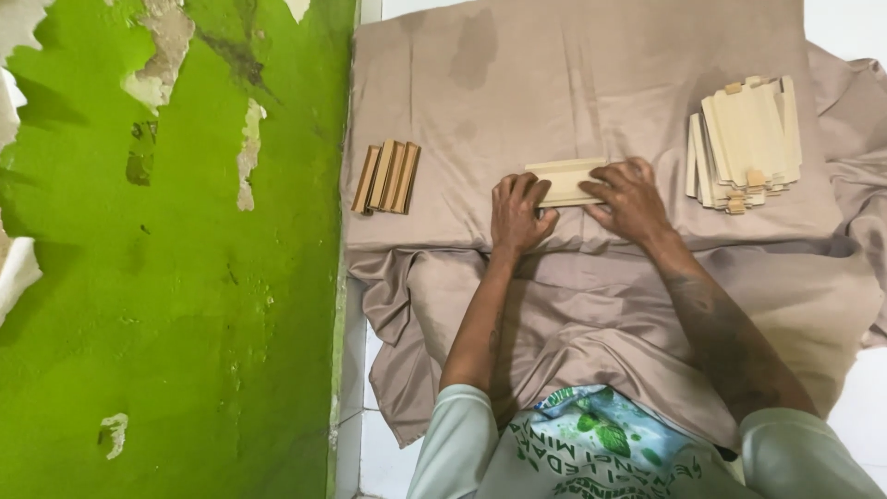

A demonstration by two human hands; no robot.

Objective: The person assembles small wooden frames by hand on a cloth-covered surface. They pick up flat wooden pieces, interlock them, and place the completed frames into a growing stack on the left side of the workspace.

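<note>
Both hands press on a small pale wooden piece [565, 181] at frame centre, left hand [517, 212] and right hand [630, 196] each in a flat fingertip grip at one end. Even pressure keeps it square (the beige cloth [591, 83] gives underneath). Similar pieces lie stacked [744, 143] at right, slats [386, 176] at left.

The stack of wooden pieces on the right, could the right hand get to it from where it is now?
Probably yes. The right hand rests on a small wooden piece, and only bare beige cloth lies between it and the stack of wooden pieces; nothing blocks the way.
</note>
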